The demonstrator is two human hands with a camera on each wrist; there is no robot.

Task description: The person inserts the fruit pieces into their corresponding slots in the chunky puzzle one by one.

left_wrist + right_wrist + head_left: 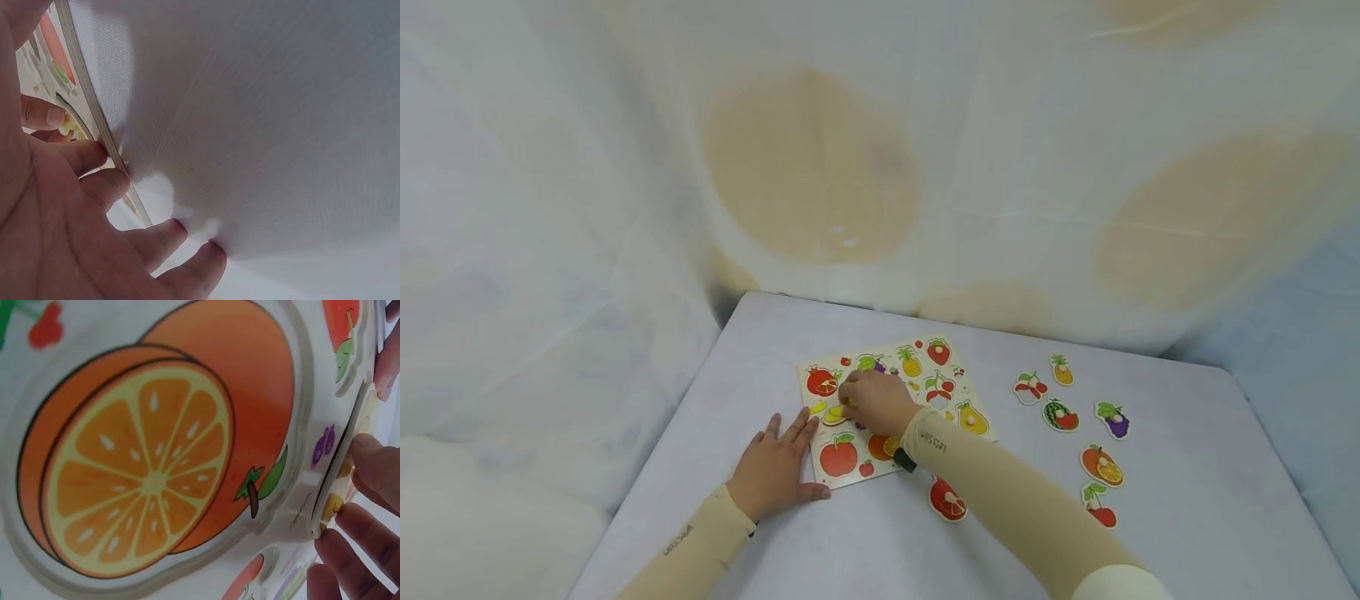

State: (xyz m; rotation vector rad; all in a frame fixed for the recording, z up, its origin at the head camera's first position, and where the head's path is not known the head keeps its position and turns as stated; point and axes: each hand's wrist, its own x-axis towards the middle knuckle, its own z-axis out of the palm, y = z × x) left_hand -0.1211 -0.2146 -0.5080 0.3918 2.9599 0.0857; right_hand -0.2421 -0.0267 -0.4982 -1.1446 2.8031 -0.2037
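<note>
So there's a fruit puzzle board lying flat on the white-covered tabletop. The left hand is spread flat, fingers straight, pressing down at the board's near-left edge. The right hand is over the middle of the board, fingertips pinching a yellow banana piece at its left part; the right wrist view shows that piece tilted up on edge. Loose pieces sit well off to the right: a watermelon, grapes, an orange, cherries and a pineapple.
</note>
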